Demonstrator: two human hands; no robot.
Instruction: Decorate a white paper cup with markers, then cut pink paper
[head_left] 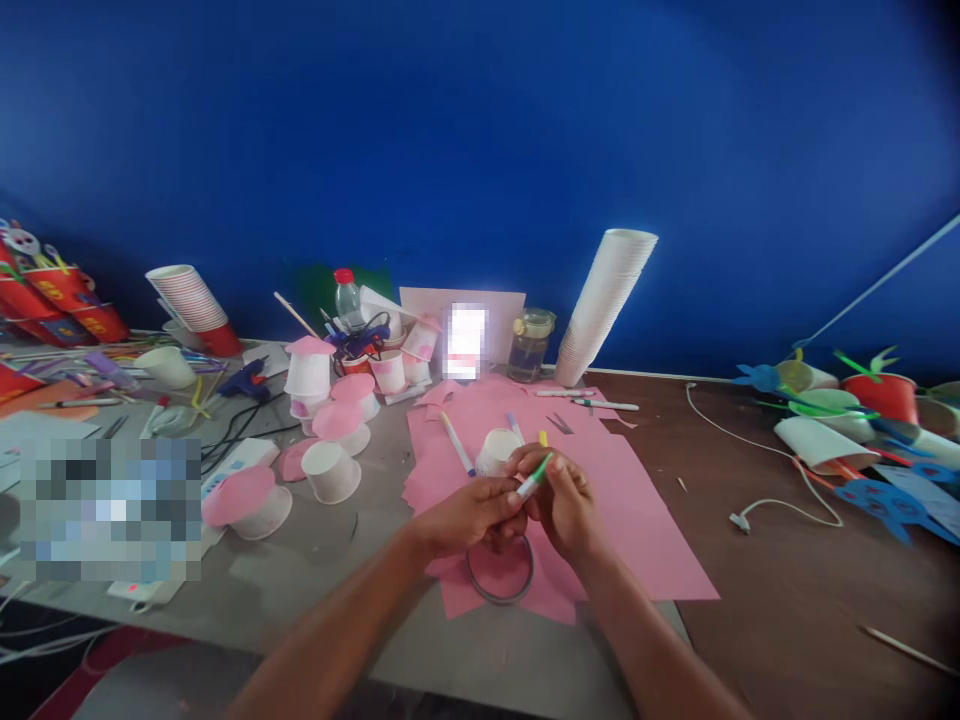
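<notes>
My left hand (pixel 469 515) and my right hand (pixel 564 502) meet above a sheet of pink paper (pixel 637 520). Both are closed on a green-and-white marker pen (pixel 534 479), the left at its white end, the right round its green end. Just behind the hands a small white paper cup (pixel 496 450) lies on the pink paper. A ring of tape (pixel 500 580) lies on the paper below the hands. A blue-tipped pen (pixel 457 443) rests to the left of the cup.
Several white cups with pink lids (pixel 330 425) stand at the left, with a glue gun (pixel 244 381) and cables. A tall leaning stack of white cups (pixel 606 305), a glass jar (pixel 531 345) and a water bottle (pixel 347 297) stand at the back. A white cable (pixel 780 500) and decorated cups (pixel 847 420) lie at the right.
</notes>
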